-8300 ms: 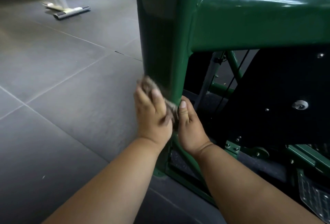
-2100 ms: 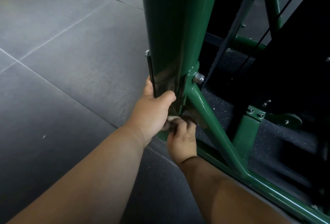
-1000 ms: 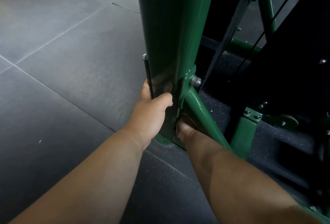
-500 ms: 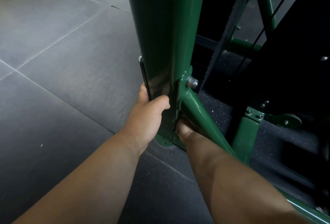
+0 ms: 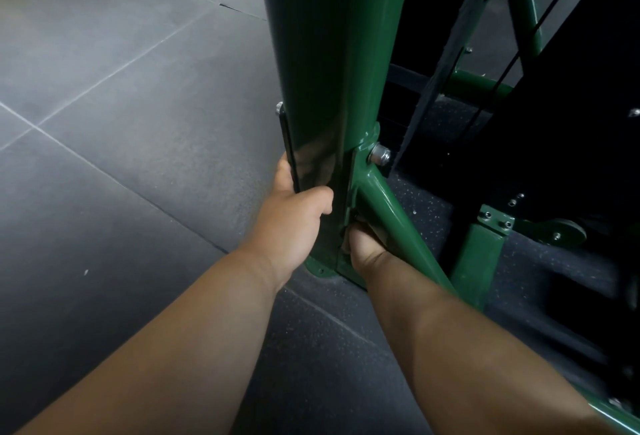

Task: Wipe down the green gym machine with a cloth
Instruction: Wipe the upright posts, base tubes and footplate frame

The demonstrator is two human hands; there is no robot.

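Left grip clasps the green post; right grip, behind a diagonal brace, presses the cloth; its closure can't be told.

Both bare forearms reach forward and down, the left from the lower left, the right from the lower right. The left hand is curled round something in front of it — thumb on the near side pointing right, fingers wrapped out of sight behind. The right hand sits lower and just to the right, knuckles tucked forward — its fingers are hidden, so their grip cannot be made out.
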